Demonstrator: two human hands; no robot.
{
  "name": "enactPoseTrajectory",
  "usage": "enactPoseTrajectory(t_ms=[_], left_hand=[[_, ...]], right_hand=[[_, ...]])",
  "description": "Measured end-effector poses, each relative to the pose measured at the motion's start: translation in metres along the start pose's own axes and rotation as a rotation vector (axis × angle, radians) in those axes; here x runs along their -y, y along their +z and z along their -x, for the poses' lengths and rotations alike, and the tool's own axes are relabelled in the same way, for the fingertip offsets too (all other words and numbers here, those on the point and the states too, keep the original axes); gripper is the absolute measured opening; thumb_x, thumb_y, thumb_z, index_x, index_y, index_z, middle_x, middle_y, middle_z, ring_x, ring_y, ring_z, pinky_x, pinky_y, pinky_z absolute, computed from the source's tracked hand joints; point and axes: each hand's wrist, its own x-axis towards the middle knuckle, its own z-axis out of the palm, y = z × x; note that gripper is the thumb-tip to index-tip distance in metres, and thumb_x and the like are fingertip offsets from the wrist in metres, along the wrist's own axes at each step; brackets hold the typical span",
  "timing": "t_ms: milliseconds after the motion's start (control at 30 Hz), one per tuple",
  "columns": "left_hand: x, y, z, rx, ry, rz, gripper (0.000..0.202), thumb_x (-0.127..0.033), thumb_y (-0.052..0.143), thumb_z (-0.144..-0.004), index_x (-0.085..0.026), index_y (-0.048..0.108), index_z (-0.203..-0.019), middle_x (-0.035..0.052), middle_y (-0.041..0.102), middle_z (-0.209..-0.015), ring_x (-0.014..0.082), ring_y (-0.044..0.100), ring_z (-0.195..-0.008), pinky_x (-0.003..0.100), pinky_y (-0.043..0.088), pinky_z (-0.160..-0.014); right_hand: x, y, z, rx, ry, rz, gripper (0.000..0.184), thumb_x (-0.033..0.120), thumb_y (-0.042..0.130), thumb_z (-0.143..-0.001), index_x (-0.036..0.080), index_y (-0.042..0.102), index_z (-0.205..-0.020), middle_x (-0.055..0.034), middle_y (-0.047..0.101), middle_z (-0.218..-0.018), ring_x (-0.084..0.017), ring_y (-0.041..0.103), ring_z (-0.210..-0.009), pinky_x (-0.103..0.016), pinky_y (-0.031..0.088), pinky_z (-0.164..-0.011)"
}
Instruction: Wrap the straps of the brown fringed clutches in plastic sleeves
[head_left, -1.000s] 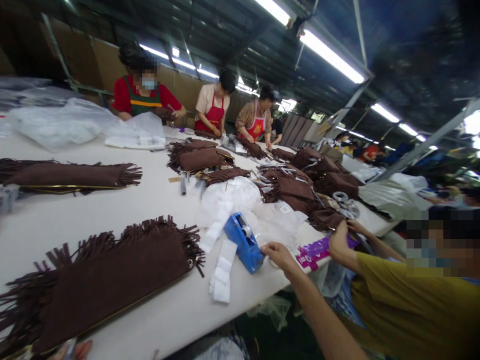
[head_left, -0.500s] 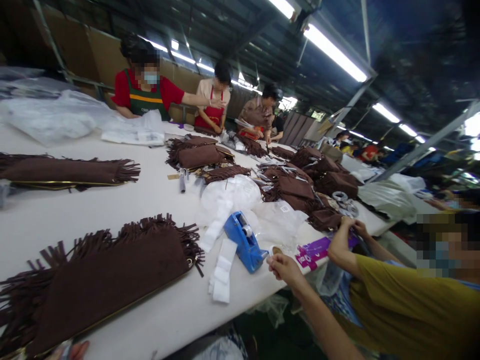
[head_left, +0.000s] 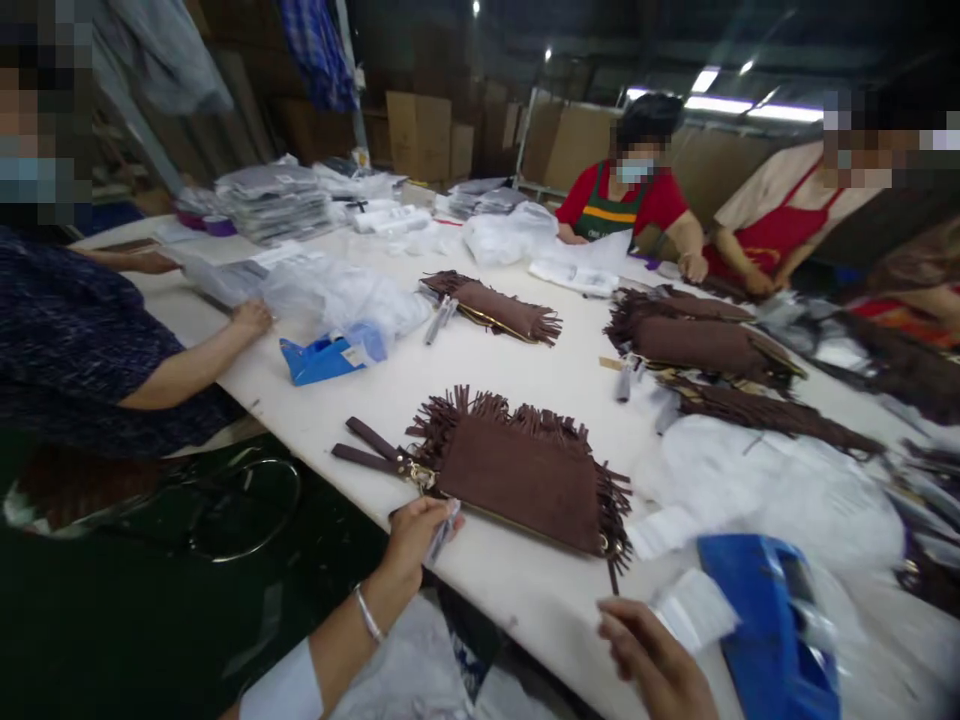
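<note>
Fringe point(head_left: 465, 405) splayed from the brown bag point(head_left: 521, 480), which lay flat near the edge of the white table point(head_left: 525, 378), presumably to keep it within easy reach. The left hand point(head_left: 412, 535) pinched a plastic-wrapped piece point(head_left: 441, 538) beside the bag's clasp point(head_left: 422, 476), apparently to steady it. The right hand point(head_left: 656, 655) hung half-curled near the blue tape dispenser point(head_left: 757, 610); whether it gripped anything could not be told.
</note>
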Motion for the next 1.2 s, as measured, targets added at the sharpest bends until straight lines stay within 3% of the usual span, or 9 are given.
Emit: enactPoseTrajectory(t_ms=[67,133,200,300,500,733,967,1200], left_hand=[[0.001,0.0,0.004,0.006,0.002,-0.003,0.033,-0.039,0.078,-0.062,-0.011,0.065,-0.072,0.0094,0.069,-0.067,0.0161,0.063,-0.06,0.025,0.047,-0.058],[0.002,-0.002,0.007,0.027,0.022,-0.012,0.032,-0.04,0.077,-0.062,-0.011,0.064,-0.071,0.0082,0.068,-0.066,0.0152,0.06,-0.058,0.024,0.045,-0.057],[0.002,-0.003,0.008,0.031,0.063,-0.038,0.029,-0.04,0.074,-0.064,-0.013,0.063,-0.069,0.0054,0.066,-0.063,0.0133,0.056,-0.054,0.023,0.041,-0.054],[0.004,-0.005,0.006,-0.004,0.129,-0.08,0.026,-0.038,0.07,-0.067,-0.014,0.063,-0.068,0.0013,0.063,-0.058,0.0119,0.052,-0.052,0.022,0.036,-0.051],[0.012,-0.008,0.005,0.011,0.182,-0.097,0.022,-0.037,0.067,-0.072,-0.015,0.064,-0.075,0.0036,0.067,-0.07,0.0158,0.057,-0.063,0.023,0.04,-0.057],[0.015,-0.011,0.004,0.017,0.173,-0.104,0.021,-0.035,0.068,-0.07,-0.015,0.063,-0.075,0.0031,0.066,-0.069,0.0167,0.057,-0.065,0.023,0.041,-0.058],[0.015,-0.012,0.001,0.026,0.07,-0.032,0.026,-0.036,0.074,-0.066,-0.014,0.063,-0.075,0.0039,0.067,-0.069,0.0149,0.057,-0.062,0.022,0.039,-0.056],[0.01,-0.008,0.005,-0.012,-0.021,0.072,0.037,-0.044,0.08,-0.059,-0.013,0.063,-0.07,0.0021,0.063,-0.062,0.0129,0.052,-0.055,0.021,0.035,-0.052]], right_hand=[[0.056,0.058,-0.022,0.164,-0.13,-0.078,0.028,0.046,0.058,-0.079,0.024,0.065,-0.095,-0.0046,0.067,-0.081,-0.019,0.06,-0.07,-0.029,0.049,-0.059],[0.098,0.103,-0.045,0.285,-0.229,-0.104,0.023,0.038,0.056,-0.081,0.021,0.065,-0.095,-0.0034,0.067,-0.082,-0.016,0.057,-0.066,-0.025,0.046,-0.058],[0.122,0.134,-0.065,0.377,-0.302,-0.076,0.019,0.03,0.053,-0.081,0.02,0.065,-0.092,-0.0022,0.067,-0.08,-0.013,0.055,-0.063,-0.023,0.044,-0.057],[0.133,0.156,-0.085,0.429,-0.379,0.068,0.018,0.022,0.05,-0.081,0.02,0.066,-0.088,-0.0001,0.067,-0.072,-0.012,0.055,-0.059,-0.021,0.042,-0.056],[0.141,0.161,-0.093,0.413,-0.467,0.356,0.023,0.018,0.046,-0.085,0.023,0.068,-0.089,0.0015,0.069,-0.07,-0.013,0.06,-0.059,-0.02,0.04,-0.06],[0.163,0.162,-0.083,0.338,-0.52,0.736,0.02,0.019,0.049,-0.088,0.027,0.067,-0.091,0.0001,0.071,-0.084,-0.015,0.065,-0.077,-0.021,0.037,-0.065],[0.166,0.168,-0.081,0.29,-0.579,1.025,0.018,0.019,0.049,-0.09,0.029,0.063,-0.095,0.0002,0.068,-0.084,-0.015,0.063,-0.075,-0.023,0.03,-0.058],[0.173,0.17,-0.084,0.351,-0.621,1.173,0.014,0.018,0.048,-0.09,0.026,0.06,-0.09,-0.0008,0.066,-0.082,-0.015,0.062,-0.072,-0.023,0.03,-0.056]])
